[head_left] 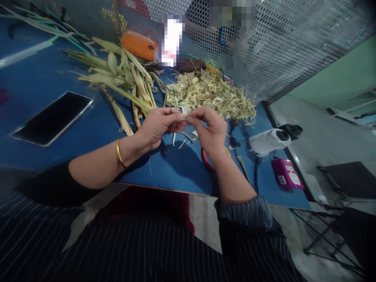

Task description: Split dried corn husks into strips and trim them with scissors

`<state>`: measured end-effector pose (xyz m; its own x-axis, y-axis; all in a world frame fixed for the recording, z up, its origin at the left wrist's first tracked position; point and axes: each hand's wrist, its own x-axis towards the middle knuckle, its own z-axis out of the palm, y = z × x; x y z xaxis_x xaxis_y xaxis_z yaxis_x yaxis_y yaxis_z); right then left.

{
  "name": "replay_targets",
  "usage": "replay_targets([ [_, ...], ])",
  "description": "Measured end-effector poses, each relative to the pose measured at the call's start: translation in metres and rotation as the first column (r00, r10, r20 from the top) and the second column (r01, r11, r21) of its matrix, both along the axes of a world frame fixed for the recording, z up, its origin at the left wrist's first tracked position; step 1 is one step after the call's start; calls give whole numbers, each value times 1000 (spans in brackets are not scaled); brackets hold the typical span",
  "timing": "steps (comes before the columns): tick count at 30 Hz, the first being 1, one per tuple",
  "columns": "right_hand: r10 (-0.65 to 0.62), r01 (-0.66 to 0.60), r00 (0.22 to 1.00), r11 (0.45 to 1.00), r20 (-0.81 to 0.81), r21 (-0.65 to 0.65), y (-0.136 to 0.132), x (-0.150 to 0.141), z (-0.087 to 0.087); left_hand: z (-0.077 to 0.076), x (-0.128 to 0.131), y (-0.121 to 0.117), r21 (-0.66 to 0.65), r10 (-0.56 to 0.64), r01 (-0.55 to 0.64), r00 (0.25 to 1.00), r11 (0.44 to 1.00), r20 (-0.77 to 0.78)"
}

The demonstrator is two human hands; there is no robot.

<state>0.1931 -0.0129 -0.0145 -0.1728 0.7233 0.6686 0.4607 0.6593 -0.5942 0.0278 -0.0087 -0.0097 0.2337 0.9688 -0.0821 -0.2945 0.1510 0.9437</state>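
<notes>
My left hand and my right hand meet over the front half of the blue table, fingertips pinched together. Between them shows a small pale piece of corn husk, mostly covered by the fingers. Just behind the hands lies a heap of shredded husk scraps. Long dried corn husks are bundled to the left of that heap. A red and yellow handle, perhaps of scissors, sticks out from under my right wrist. Several small husk slivers are scattered below my fingers.
A black-screened phone lies at left. To the right stand a white thread spool and a purple packet. An orange object sits against the perforated metal panel at the back. Beyond the right edge is a folding chair.
</notes>
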Motion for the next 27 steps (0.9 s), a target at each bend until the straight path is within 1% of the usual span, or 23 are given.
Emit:
replay_targets([
  [2,-5,5,1000,1000,-26,-5,0,-1,-1,-1,0,0,10,26,-26,1000,1000,2],
  [5,0,-5,996,998,-88,-58,0,-2,-3,-3,2,0,47,65,-64,998,997,-17],
  [9,8,-33,985,989,-172,-144,1,-2,-5,-3,6,-1,150,141,-134,990,980,-33],
  [12,32,-73,974,981,-226,-180,2,-2,-7,-3,8,-2,223,185,-172,982,960,-41],
  [16,44,-94,964,979,-264,-180,2,-2,-8,-5,7,-2,271,197,-169,977,948,-76],
  [21,49,-108,952,977,-303,-183,2,-2,-9,-7,7,0,283,196,-159,975,946,-108],
  [27,-6,-44,968,981,-251,-191,3,-3,-9,-7,8,-1,295,191,-148,974,944,-120],
])
